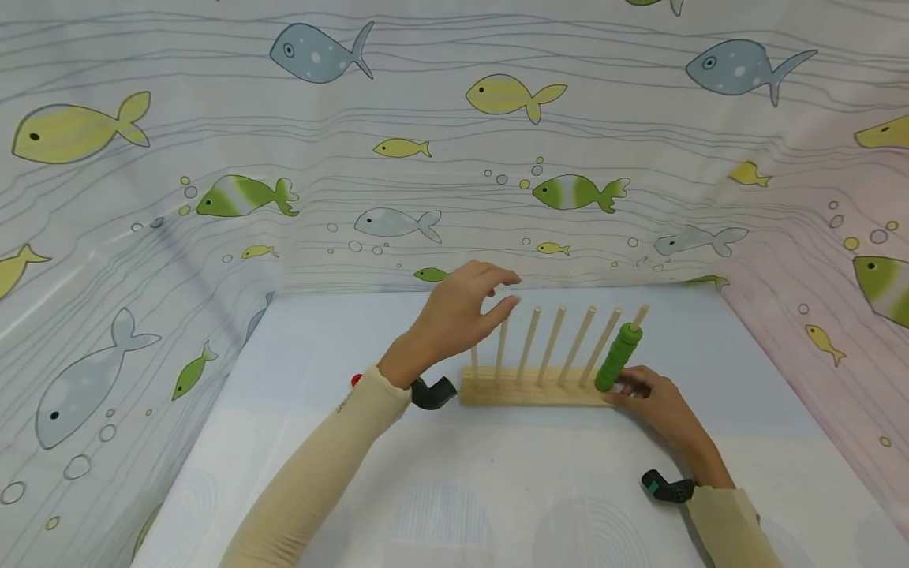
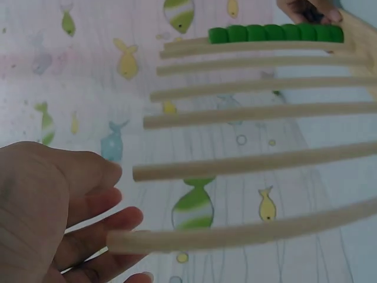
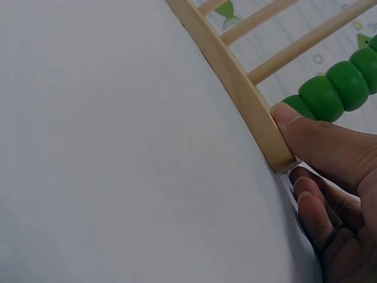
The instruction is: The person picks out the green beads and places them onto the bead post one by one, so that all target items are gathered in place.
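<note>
A wooden peg rack (image 1: 533,397) with a row of upright dowels stands on the table. Several green beads (image 1: 619,357) are stacked on its rightmost dowel, whose tip pokes out above them. My left hand (image 1: 461,308) is raised at the tops of the leftmost dowels, thumb and fingers apart and loosely bent. In the left wrist view nothing lies between those fingers, and a bare dowel (image 2: 235,162) runs close past the thumb. My right hand (image 1: 653,402) grips the right end of the rack's base, its thumb (image 3: 288,115) on the edge beside the lowest bead.
A small red thing (image 1: 357,380) shows on the table left of the rack, partly hidden by the left wrist. A black wrist camera (image 1: 435,393) sits below the left hand. Fish-patterned walls (image 1: 398,181) enclose the white table (image 1: 490,481) at the back and sides.
</note>
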Demonstrator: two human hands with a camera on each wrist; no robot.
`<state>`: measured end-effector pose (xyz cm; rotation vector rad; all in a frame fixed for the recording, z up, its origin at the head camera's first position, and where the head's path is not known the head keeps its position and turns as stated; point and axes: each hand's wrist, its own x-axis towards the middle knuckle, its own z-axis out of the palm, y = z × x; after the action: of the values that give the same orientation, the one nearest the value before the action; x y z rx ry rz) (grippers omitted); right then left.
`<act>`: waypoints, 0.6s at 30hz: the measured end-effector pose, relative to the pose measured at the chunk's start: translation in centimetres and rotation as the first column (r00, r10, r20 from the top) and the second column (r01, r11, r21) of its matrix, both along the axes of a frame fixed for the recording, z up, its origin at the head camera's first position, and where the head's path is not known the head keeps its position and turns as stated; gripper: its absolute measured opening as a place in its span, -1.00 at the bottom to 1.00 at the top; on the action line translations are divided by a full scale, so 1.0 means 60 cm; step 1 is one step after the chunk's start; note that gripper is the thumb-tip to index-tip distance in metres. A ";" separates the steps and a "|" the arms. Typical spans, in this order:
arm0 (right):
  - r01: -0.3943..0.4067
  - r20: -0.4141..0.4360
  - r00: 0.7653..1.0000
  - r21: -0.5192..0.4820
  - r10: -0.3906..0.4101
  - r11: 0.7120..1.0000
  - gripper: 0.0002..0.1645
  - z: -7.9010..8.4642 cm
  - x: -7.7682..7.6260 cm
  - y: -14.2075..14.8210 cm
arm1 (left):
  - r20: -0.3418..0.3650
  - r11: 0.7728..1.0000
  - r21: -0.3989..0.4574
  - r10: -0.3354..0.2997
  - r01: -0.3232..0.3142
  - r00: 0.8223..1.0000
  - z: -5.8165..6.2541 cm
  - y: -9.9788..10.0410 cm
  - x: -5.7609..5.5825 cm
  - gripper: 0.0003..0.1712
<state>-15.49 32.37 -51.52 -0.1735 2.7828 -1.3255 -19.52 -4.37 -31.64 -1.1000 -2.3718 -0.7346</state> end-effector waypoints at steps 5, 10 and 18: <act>-0.003 0.016 1.000 -0.008 0.003 1.000 -0.31 0.004 -0.002 0.001 | 0.013 0.997 0.023 0.073 -0.073 0.997 -0.034 -0.059 0.016 -0.63; -0.009 -0.001 1.000 0.013 0.009 1.000 -0.30 0.004 -0.009 0.006 | -0.005 0.995 0.013 0.103 -0.103 0.995 -0.056 -0.104 0.030 -0.33; -0.007 -0.005 1.000 0.047 0.007 0.999 -0.25 0.009 0.001 0.012 | 0.035 0.985 -0.075 0.160 -0.157 0.987 -0.088 -0.162 0.068 -0.17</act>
<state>-15.46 33.10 -50.98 -0.1844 2.8118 -1.2581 -15.42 -14.08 -36.94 -0.9187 -2.5033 -0.6259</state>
